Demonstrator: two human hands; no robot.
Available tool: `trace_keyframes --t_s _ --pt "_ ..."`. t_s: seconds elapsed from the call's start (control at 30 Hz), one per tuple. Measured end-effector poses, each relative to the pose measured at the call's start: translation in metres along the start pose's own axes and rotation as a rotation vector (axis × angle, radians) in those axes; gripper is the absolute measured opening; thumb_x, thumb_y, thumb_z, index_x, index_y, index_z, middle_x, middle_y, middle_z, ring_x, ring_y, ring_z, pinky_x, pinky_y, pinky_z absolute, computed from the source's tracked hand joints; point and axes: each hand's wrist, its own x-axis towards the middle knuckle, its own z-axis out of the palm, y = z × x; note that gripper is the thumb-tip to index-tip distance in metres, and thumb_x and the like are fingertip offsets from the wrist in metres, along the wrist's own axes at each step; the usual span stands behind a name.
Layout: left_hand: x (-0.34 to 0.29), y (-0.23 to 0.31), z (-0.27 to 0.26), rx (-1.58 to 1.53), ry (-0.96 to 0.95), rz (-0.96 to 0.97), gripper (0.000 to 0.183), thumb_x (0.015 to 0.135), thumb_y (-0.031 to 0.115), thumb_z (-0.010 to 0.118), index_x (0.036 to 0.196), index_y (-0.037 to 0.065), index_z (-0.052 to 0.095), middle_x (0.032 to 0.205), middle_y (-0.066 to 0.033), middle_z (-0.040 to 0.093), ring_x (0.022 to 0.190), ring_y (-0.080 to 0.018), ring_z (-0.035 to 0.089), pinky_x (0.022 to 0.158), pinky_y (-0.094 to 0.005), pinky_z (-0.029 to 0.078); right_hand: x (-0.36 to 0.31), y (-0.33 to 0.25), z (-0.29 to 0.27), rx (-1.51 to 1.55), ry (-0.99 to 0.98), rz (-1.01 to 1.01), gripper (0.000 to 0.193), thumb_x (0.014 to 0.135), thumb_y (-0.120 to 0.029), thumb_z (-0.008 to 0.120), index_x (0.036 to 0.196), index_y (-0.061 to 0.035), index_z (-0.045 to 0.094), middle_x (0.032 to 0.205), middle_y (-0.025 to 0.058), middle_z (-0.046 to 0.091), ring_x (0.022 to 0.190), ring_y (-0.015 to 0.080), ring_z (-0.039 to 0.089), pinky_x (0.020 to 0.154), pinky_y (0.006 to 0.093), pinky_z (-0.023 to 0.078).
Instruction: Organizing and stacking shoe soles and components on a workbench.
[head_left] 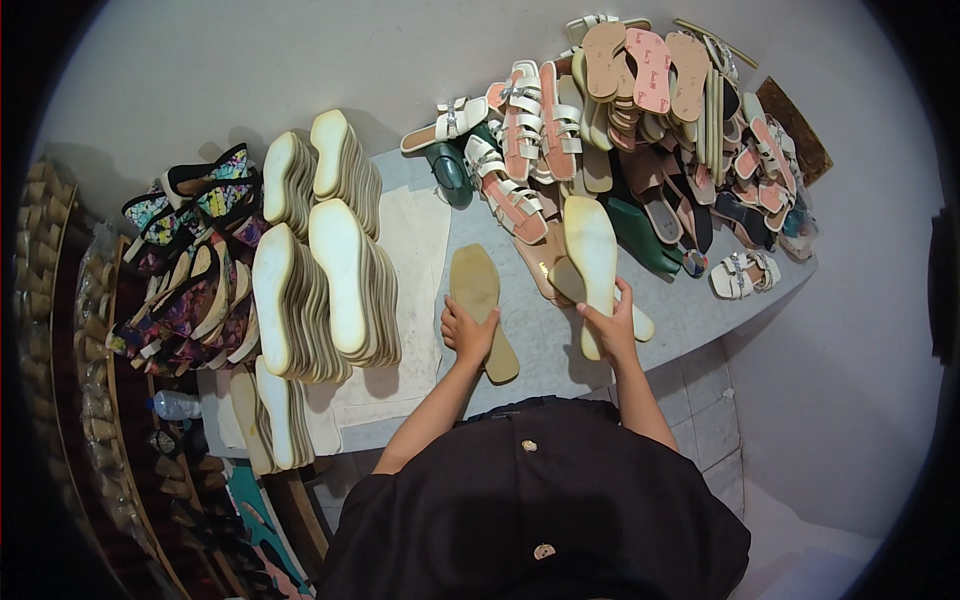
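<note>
My left hand (pixel 470 332) is closed around the waist of a tan shoe sole (pixel 475 275), its toe pointing away from me. In my right hand (pixel 611 327) is a pale cream shoe sole (pixel 591 240), its broad end also pointing away, the thumb lying on its face. Behind that one show parts of a darker tan sole (pixel 566 281) and another cream sole (pixel 642 322); whether my right hand grips these too, I cannot tell. Tall stacks of cream soles (pixel 278 300) stand on white paper (pixel 420 245) to the left.
The grey table (pixel 470 222) carries a heap of white strappy sandals (pixel 522 125), green shoe lasts (pixel 645 238) and insoles (pixel 648 70) at the back right. Floral shoes (pixel 195 290) pile up left of the stacks. Shelves of shoe lasts (pixel 100 350) and a plastic bottle (pixel 176 405) stand further left.
</note>
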Motion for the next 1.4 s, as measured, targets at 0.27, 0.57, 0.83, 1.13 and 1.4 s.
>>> trace_keyframes --t_s 0.27,0.57,0.83,1.13,1.4 --pt "0.0 -0.011 -0.001 -0.111 0.061 0.182 0.105 0.058 0.018 0.072 0.138 -0.001 0.006 0.13 -0.0242 0.023 0.121 -0.0387 0.025 0.102 -0.0465 0.019 -0.005 0.033 -0.008 -0.919 -0.239 -0.1 0.087 0.06 -0.033 0.072 0.132 -0.0059 0.031 0.114 0.0184 0.052 0.109 0.0327 0.049 0.093 0.0468 0.033" --pt "-0.003 -0.007 0.001 -0.091 0.097 0.31 0.096 0.064 0.015 0.067 0.138 -0.002 0.009 0.13 -0.023 0.025 0.12 -0.0387 0.026 0.102 -0.0453 0.02 0.032 0.042 -0.05 -1.511 0.106 -0.066 0.075 0.064 -0.033 0.068 0.128 -0.008 0.039 0.121 0.0146 0.046 0.115 0.0282 0.041 0.095 0.0613 0.02" --pt "0.005 0.004 0.003 -0.074 0.09 0.249 0.096 0.063 0.011 0.069 0.137 -0.002 0.009 0.133 -0.0248 0.023 0.123 -0.0401 0.024 0.103 -0.0457 0.02 0.012 0.003 -0.027 -1.342 0.207 -0.114 0.064 0.06 -0.035 0.07 0.114 -0.0063 0.05 0.099 0.0131 0.057 0.09 0.0274 0.056 0.085 0.0443 0.038" --pt "-0.004 0.01 0.0 -0.031 0.067 0.295 0.095 0.064 0.003 0.065 0.139 0.001 0.007 0.136 -0.0287 0.018 0.126 -0.0435 0.021 0.105 -0.045 0.02 -0.004 0.05 0.035 -1.312 0.027 -0.225 0.08 0.061 -0.036 0.07 0.127 -0.0046 0.037 0.106 0.0151 0.052 0.1 0.0296 0.05 0.083 0.0433 0.033" --pt "-0.012 0.007 -0.008 -0.163 0.051 0.316 0.093 0.065 0.0 0.063 0.139 0.0 0.007 0.137 -0.03 0.018 0.128 -0.0438 0.021 0.105 -0.0424 0.024 -0.001 0.086 0.032 -1.265 -0.015 -0.24 0.083 0.065 -0.028 0.068 0.133 -0.0051 0.028 0.109 0.0168 0.045 0.102 0.0331 0.045 0.082 0.0444 0.035"
